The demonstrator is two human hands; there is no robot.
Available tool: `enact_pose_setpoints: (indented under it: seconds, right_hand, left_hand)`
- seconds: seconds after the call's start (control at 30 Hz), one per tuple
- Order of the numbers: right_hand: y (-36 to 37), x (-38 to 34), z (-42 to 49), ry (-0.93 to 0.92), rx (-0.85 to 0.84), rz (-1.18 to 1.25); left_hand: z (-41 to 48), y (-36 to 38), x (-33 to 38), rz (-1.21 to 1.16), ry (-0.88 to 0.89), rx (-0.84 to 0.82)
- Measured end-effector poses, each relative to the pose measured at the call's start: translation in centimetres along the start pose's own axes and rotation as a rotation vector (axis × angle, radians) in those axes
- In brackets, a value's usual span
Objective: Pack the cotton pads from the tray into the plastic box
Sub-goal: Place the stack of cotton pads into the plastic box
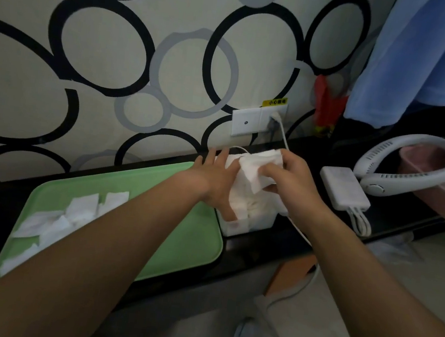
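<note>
A clear plastic box (236, 227) stands just right of the green tray (193, 237) on the dark shelf, full of white cotton pads. My left hand (214, 178) lies flat with straight fingers against the left side of the pad stack, its thumb down in the box. My right hand (288, 173) grips a bunch of cotton pads (251, 172) over the box's top. Several loose cotton pads (70, 214) lie at the tray's left end, partly hidden by my left forearm.
A white power bank (345, 189) with cables lies right of the box. Behind it sit a white neck fan (401, 165) and a pink container (441, 200). A white cable (284, 136) runs from the wall socket past the box. The shelf's front edge drops to the floor.
</note>
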State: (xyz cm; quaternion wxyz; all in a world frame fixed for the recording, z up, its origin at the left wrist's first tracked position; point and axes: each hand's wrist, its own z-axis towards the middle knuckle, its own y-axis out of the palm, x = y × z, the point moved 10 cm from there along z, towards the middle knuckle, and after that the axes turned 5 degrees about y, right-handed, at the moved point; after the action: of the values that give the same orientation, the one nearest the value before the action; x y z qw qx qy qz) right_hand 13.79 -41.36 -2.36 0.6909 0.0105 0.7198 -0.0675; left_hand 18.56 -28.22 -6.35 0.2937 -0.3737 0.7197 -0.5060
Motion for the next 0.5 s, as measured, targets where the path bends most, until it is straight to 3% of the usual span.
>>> enact_pose_setpoints:
  seconds: [0.13,0.5]
  right_hand:
    - [1.2,-0.4,-0.4,-0.026,-0.122,-0.055]
    - [4.5,0.3,-1.4,-0.162,-0.332,-0.523]
  left_hand:
    - [0.5,0.3,-0.7,-0.081,-0.056,-0.032]
    - [0.4,-0.7,-2.3,-0.237,-0.035,0.195]
